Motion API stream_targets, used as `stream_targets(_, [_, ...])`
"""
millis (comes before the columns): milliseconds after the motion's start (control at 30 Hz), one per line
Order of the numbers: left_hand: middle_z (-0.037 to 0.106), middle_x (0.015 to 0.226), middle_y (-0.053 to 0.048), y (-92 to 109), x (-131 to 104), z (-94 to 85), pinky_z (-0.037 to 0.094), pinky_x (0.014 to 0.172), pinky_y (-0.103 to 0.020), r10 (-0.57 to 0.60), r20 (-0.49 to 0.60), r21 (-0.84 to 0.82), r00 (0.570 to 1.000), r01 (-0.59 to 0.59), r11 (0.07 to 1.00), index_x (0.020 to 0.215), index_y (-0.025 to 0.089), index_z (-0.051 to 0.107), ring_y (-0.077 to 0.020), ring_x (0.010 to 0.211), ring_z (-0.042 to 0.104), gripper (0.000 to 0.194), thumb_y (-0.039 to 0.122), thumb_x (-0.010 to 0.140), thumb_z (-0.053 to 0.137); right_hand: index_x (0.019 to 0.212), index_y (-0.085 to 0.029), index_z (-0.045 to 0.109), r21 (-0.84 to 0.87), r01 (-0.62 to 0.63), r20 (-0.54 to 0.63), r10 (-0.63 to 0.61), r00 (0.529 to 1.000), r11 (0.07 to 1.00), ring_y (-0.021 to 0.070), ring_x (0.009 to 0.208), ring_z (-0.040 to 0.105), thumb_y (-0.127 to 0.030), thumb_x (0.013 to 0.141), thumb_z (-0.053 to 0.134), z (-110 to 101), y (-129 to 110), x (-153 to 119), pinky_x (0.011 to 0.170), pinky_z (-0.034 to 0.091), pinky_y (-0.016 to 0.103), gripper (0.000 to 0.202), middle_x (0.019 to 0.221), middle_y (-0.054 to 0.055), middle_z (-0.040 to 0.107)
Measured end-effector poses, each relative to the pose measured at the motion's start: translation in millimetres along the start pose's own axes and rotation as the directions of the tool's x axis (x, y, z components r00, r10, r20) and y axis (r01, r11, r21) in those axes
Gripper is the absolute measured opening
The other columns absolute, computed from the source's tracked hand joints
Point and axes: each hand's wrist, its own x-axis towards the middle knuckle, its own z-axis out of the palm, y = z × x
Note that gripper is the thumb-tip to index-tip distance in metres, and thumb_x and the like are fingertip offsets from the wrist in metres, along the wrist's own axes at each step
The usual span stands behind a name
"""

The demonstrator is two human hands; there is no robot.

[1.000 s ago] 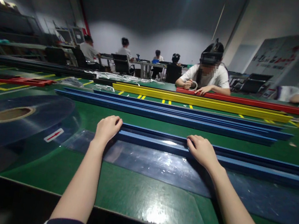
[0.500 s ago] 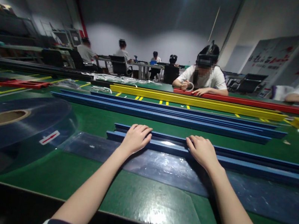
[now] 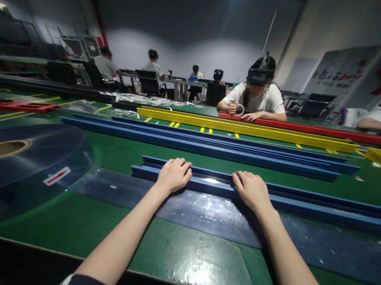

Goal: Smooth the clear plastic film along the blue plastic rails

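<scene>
2 bare hands are on 1 blue channel rail, which lies lengthwise across the green tabletop directly ahead of the wearer. The left hand grasps the rail near its left end, fingers bent over the top; that end projects past the hand. The right hand grasps the same rail farther right, well apart from the left, fingers likewise curled over; the fingertips are partly hidden. The rail's right end is out of view.

A clear plastic strip lies flat along the rail's near side, leading left to a large roll of clear film bearing 1 white label with a red arrow. Beyond the rail lie further blue rails, yellow rails and red rails. Opposite, 1 co-worker leans over the red rails, holding a pale ring.
</scene>
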Motion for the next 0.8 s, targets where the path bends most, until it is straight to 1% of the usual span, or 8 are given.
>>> stream_targets(100, [0.064,0.097,-0.007,-11.8,0.8,1.7,0.039,0.083,-0.034,-0.024,0.003,0.0,1.0,0.024,1.0,0.106,0.018,0.063,-0.0205,0.094,0.056,0.036,0.027,0.088,0.033,0.093,-0.019,0.063,0.02,0.002,-0.018,-0.002,1.0,1.0,0.0174,0.088,0.06,-0.037,0.095,0.025,0.7,2.7,0.9,0.073,0.035,0.027,0.042,0.091,0.006,0.068])
stream_targets(200, [0.065,0.097,-0.006,-30.6,-1.5,2.7,0.039,0.084,-0.033,-0.055,0.005,-0.004,0.998,0.055,0.998,0.105,0.02,0.064,-0.0201,0.094,0.056,0.036,0.026,0.087,0.034,0.094,-0.019,0.063,0.021,-0.032,-0.019,0.033,0.999,0.999,0.0175,0.088,0.061,-0.037,0.095,0.026,0.5,8.4,1.1,0.073,0.035,0.027,0.041,0.093,0.007,0.068])
stream_targets(367, [0.067,0.099,-0.005,-66.5,-11.8,2.0,0.038,0.085,-0.032,-0.128,-0.01,-0.003,0.992,0.128,0.992,0.103,0.022,0.067,-0.0193,0.095,0.058,0.037,0.025,0.084,0.034,0.086,-0.019,0.064,-0.015,-0.117,0.01,0.117,0.993,0.993,0.0191,0.085,0.062,-0.039,0.094,0.024,-2.3,24.4,-0.5,0.068,0.036,0.028,0.046,0.09,0.008,0.069])
stream_targets(467, [0.067,0.101,-0.004,-79.7,-17.0,0.5,0.036,0.089,-0.034,-0.18,-0.022,0.01,0.983,0.18,0.984,0.101,0.023,0.067,-0.0192,0.097,0.058,0.038,0.025,0.083,0.034,0.081,-0.019,0.064,-0.021,-0.154,0.059,0.155,0.986,0.988,0.0192,0.082,0.062,-0.042,0.094,0.023,-2.5,31.8,-1.4,0.066,0.036,0.028,0.049,0.088,0.008,0.069])
stream_targets(533, [0.068,0.101,-0.004,-81.8,-18.5,-1.2,0.034,0.09,-0.035,-0.195,-0.02,0.016,0.981,0.196,0.981,0.1,0.023,0.067,-0.0194,0.098,0.058,0.038,0.025,0.083,0.033,0.08,-0.018,0.064,-0.026,-0.156,0.063,0.157,0.986,0.987,0.0193,0.083,0.062,-0.042,0.094,0.024,-1.6,32.6,-1.5,0.066,0.036,0.028,0.048,0.089,0.009,0.069])
stream_targets(633, [0.068,0.102,-0.004,-75.4,-17.5,-4.9,0.032,0.092,-0.037,-0.206,-0.014,0.031,0.978,0.206,0.978,0.099,0.023,0.067,-0.0199,0.1,0.058,0.036,0.027,0.085,0.033,0.08,-0.017,0.064,-0.053,-0.168,0.013,0.169,0.985,0.984,0.0199,0.084,0.062,-0.039,0.093,0.025,0.4,28.7,-1.1,0.067,0.036,0.029,0.047,0.087,0.009,0.069])
stream_targets(700, [0.068,0.102,-0.005,-65.5,-15.0,-7.6,0.031,0.094,-0.038,-0.192,-0.015,0.035,0.981,0.192,0.981,0.099,0.023,0.066,-0.0201,0.1,0.057,0.036,0.029,0.087,0.033,0.078,-0.017,0.064,-0.058,-0.189,-0.019,0.188,0.982,0.98,0.0199,0.082,0.062,-0.035,0.093,0.024,1.5,25.5,-0.9,0.068,0.036,0.03,0.047,0.085,0.01,0.069])
stream_targets(800, [0.068,0.102,-0.005,-42.7,-9.6,-10.1,0.031,0.095,-0.039,-0.107,-0.02,-0.002,0.994,0.107,0.994,0.102,0.021,0.065,-0.02,0.099,0.058,0.037,0.029,0.089,0.032,0.074,-0.016,0.066,-0.044,-0.214,-0.052,0.211,0.976,0.976,0.0202,0.079,0.063,-0.032,0.093,0.023,2.5,23.2,-0.9,0.067,0.037,0.03,0.05,0.082,0.01,0.07])
